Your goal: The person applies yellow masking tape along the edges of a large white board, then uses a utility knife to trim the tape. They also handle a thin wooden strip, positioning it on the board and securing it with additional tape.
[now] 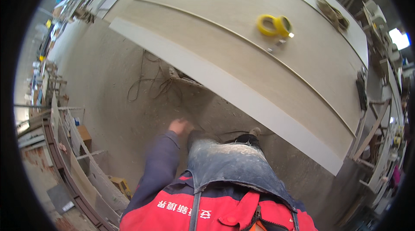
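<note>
My left hand [180, 126] hangs beside my dusty dark apron [233, 157], in front of the legs. Motion smears its fingers, so what they do or hold is hidden. My right hand is out of view. Nearest ahead is a large table panel [203, 1] with a long pale board [216, 77] along its near edge. A thin strip [255, 46] lies lengthwise across the panel. Beyond the strip sit two yellow tape rolls, one lying flat [261, 25] and another tilted against it [283, 26]. A small shiny object [276, 46], too blurred to name, lies next to them.
A crumpled brownish cloth or glove [333, 14] lies near the far right edge, and a black tool [361, 90] at the right edge. A loose cable [162, 85] is coiled on the floor [103, 84] under the table. Racks with boards [88, 166] stand at the left.
</note>
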Available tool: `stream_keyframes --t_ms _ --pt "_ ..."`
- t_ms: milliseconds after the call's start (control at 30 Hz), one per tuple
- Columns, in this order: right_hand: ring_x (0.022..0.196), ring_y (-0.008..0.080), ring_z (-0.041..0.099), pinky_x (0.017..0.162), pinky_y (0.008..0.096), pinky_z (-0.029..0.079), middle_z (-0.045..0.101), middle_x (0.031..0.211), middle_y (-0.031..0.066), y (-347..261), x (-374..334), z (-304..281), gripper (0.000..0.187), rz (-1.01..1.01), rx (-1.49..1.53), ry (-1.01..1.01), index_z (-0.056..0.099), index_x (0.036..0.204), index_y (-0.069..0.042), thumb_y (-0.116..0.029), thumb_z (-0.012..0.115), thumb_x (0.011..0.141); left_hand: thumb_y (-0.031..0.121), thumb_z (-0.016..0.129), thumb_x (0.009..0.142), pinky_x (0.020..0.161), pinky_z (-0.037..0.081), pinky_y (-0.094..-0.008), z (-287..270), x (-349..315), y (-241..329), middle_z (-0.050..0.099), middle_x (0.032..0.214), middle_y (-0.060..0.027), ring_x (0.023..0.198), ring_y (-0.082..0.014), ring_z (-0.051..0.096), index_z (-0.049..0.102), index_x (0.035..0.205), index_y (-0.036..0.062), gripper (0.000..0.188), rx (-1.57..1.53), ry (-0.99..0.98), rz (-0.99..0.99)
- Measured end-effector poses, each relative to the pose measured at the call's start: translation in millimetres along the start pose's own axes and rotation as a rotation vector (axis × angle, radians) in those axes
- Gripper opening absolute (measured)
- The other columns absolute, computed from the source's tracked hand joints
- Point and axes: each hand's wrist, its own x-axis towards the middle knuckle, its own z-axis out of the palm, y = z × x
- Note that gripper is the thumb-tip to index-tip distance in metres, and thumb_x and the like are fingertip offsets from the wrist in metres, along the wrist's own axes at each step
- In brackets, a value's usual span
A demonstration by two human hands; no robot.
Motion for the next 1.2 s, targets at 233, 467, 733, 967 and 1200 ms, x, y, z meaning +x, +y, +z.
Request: stream_keyframes --t_ms 233,467,733,967,1200 --pt "0.112 0.0386 0.068 0.094 0.0457 0.053 0.072 0.117 0.0227 -136.6 11.3 90.5 0.043 -0.098 -0.96 -0.019 0.071 0.124 -0.007 -0.039 0.063 0.098 0.047 0.069 0.094 0.113 0.045 -0.0436 17.8 10.2 -103.4 0.06 0.145 -0.0265 0.134 -0.0402 0.059 0.059 0.144 -0.0032 0.072 -0.098 -0.041 -0.071" --pt "0.12 0.0391 0.066 0.099 0.0461 0.052 0.072 0.123 0.0235 -306.0 7.1 238.4 0.044 -0.491 -1.144 0.381 0.072 0.125 -0.004 -0.033 0.067 0.093 0.047 0.067 0.092 0.112 0.046 -0.0459 26.0 9.1 -171.9 0.06 0.142 -0.0297 0.132 -0.0447 0.058 0.058 0.143 -0.0038 0.073 -0.261 -0.099 -0.166" --pt "0.119 0.0359 0.067 0.101 0.0449 0.051 0.071 0.13 0.0178 -471.5 272.3 426.5 0.055 -0.591 -1.282 0.238 0.066 0.136 -0.003 -0.034 0.075 0.091 0.043 0.072 0.093 0.117 0.041 -0.0517 65.6 42.5 -190.7 0.03 0.166 -0.0289 0.146 -0.0519 0.038 0.038 0.157 -0.0019 0.085 -0.405 0.022 -0.474" --pt "0.114 0.0325 0.071 0.096 0.042 0.055 0.072 0.131 0.016 -591.5 472.5 503.5 0.069 -0.646 -1.382 0.39 0.062 0.141 -0.002 -0.036 0.082 0.084 0.034 0.075 0.091 0.115 0.039 -0.0573 42.3 100.5 -185.1 0.041 0.159 -0.0265 0.14 -0.0524 0.042 0.046 0.151 -0.0001 0.075 -0.302 0.018 -0.595" --pt "0.139 0.0405 0.053 0.11 0.0489 0.051 0.053 0.15 0.0263 -626.2 596.1 539.0 0.095 -0.943 -1.729 0.588 0.041 0.154 0.003 -0.049 0.084 0.086 0.026 0.076 0.087 0.113 0.039 -0.0578 30.1 112.8 -184.4 0.049 0.151 -0.0281 0.136 -0.0511 0.044 0.054 0.143 -0.0015 0.066 -0.222 0.087 -0.589"
